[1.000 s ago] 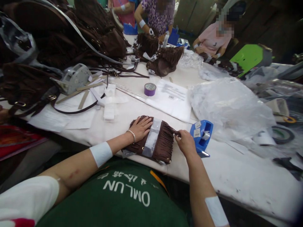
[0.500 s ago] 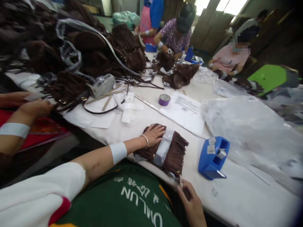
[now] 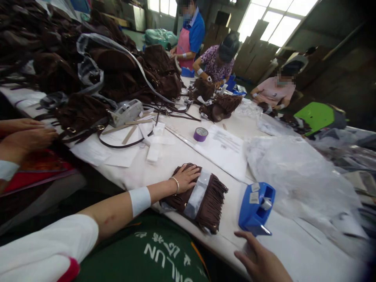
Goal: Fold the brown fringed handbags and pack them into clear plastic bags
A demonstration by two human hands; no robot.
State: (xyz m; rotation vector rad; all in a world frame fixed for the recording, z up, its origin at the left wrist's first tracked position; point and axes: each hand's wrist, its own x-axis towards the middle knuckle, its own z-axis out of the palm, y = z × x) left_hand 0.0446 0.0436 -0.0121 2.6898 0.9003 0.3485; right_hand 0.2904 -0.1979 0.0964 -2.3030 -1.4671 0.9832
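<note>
A brown fringed bag (image 3: 210,207) lies at the near edge of the white table, with a band of clear wrap (image 3: 198,194) around its middle. My left hand (image 3: 187,178) rests flat on the bag's left part, fingers spread. To the right of the bag, my right hand (image 3: 260,256) hovers by the table edge, thumb and fingers apart, with nothing seen between them. Just beyond it stands a blue tape dispenser (image 3: 256,207) with a roll of tape in it.
Brown bags (image 3: 117,70) are heaped at the back left. A purple tape roll (image 3: 200,134) and printed paper (image 3: 225,147) lie mid-table. Clear plastic bags (image 3: 296,176) cover the right. A person's hands (image 3: 29,137) are at the left edge; other people work behind.
My right hand has left the bag's near corner and moved right toward the blue dispenser, its fingers now apart. My left hand stays on the bag. The view has shifted.
</note>
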